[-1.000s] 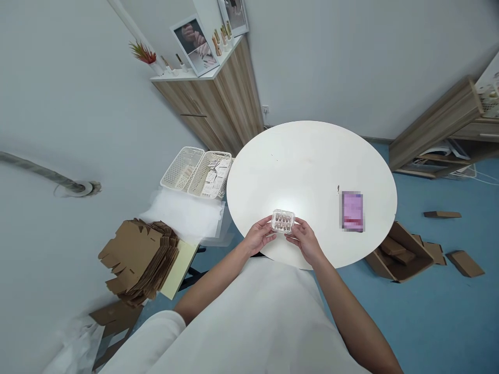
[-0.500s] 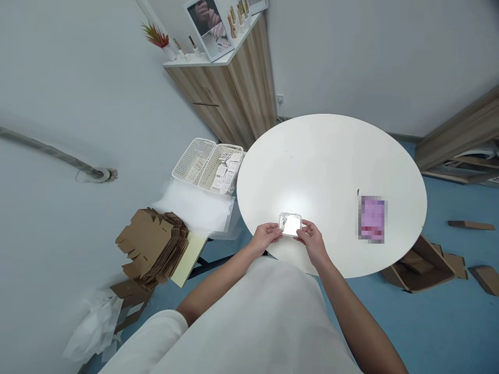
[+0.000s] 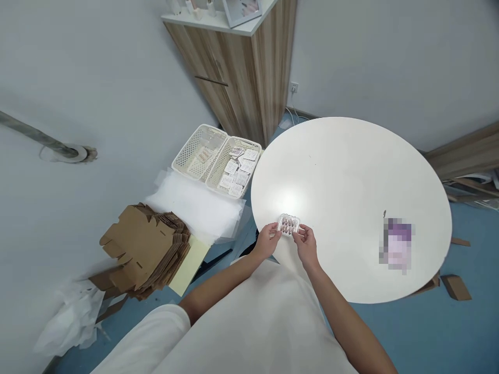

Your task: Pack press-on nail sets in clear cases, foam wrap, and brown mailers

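Between my two hands is a small clear plastic case of press-on nails (image 3: 288,225), its rows of shiny brownish nails facing up. My left hand (image 3: 268,240) pinches the case by its left edge with thumb and fingers. On the opposite edge, my right hand (image 3: 306,244) grips it the same way. Both hands hold the case over the near left part of the white oval table (image 3: 351,171). Whether the case touches the tabletop, I cannot tell.
Left of the table are two white baskets (image 3: 208,179), one with several white cards. White sheets (image 3: 198,205) and a stack of flat brown cardboard boxes (image 3: 144,244) lie nearer. A blurred-out purple item (image 3: 397,244) lies on the table's right. A wooden cabinet (image 3: 237,78) stands behind.
The case, white with glare before, now shows its rows of nails, so its tilt has changed. Both hands keep their hold. My view has turned left and down.
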The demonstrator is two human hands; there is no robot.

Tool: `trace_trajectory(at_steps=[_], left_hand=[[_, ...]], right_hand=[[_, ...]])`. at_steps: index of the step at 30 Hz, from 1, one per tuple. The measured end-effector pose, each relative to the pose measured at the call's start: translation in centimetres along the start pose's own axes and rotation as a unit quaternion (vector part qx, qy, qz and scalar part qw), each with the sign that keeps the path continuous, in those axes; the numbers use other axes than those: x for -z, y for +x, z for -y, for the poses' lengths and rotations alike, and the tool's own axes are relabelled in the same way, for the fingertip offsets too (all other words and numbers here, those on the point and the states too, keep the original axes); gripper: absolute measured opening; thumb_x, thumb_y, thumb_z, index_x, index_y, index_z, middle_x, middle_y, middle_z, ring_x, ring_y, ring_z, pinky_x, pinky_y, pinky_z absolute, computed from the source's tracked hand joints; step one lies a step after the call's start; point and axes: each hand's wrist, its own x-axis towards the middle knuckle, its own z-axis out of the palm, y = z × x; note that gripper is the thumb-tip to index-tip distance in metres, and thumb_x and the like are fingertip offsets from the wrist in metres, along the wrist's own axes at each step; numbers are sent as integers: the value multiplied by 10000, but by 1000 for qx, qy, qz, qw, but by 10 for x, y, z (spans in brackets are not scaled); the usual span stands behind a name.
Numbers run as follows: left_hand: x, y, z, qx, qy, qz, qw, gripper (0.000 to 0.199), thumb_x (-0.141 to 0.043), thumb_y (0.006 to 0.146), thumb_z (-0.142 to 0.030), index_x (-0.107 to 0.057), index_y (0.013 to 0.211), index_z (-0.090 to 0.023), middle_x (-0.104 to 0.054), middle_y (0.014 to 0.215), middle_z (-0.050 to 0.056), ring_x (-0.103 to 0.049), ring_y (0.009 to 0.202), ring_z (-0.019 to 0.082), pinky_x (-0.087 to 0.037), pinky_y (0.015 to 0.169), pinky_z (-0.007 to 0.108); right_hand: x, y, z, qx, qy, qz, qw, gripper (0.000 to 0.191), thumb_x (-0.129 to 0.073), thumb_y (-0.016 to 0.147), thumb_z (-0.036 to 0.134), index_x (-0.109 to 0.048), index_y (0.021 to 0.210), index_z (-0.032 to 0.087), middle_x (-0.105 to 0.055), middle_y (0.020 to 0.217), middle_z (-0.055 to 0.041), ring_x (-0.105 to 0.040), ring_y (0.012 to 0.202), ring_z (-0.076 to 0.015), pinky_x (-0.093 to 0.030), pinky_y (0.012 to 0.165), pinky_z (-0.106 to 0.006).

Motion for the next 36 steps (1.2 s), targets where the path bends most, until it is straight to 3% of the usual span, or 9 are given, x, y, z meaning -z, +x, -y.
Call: trace_trajectory(at_steps=[7,15,24,31,36], left_hand=[[45,44,1,15,51,13,999,489,-502,785,-342,-427,1221,-133,-431,1139,133,-503,946,174,-483,736,281],[74,107,-19,64,86,25,994,618,-527,772,-398,-298,1306,-187,-341,1202,128,-497,966,168,-430,824,283],[75,134,-26,87,40,32,995,677,-518,778,-375,-195,1346,-198,-259,1268,131,-453,1069,186,-427,831,266],[70,136,-17,54,15,13,998,659,-500,791,-322,-179,1351,-186,-274,1260,135,-412,1126,205,-394,905,306],[67,132,-13,34,8,-1,999,674,-499,777,-246,-159,1358,-205,-253,1324,123,-387,1177,200,-374,928,292]], right_hand=[[-71,35,10,-12,-68,-42,997,521,-606,647,392,-434,1113,235,-537,1025,-39,-508,933,-176,-435,810,-322],[-123,89,36,1,-124,-50,991,535,-575,642,332,-443,1145,207,-492,936,-31,-481,803,-149,-441,782,-307],[-136,122,40,-3,-170,-46,984,558,-544,648,294,-430,1187,204,-479,1024,-48,-492,731,-129,-456,754,-328],[-137,123,41,4,-173,-46,984,636,-553,644,300,-400,1249,175,-452,1142,-84,-515,812,-149,-456,776,-315],[-134,119,46,-5,-149,-13,989,724,-567,644,332,-325,1312,188,-437,1212,-86,-532,879,-168,-467,766,-301]])
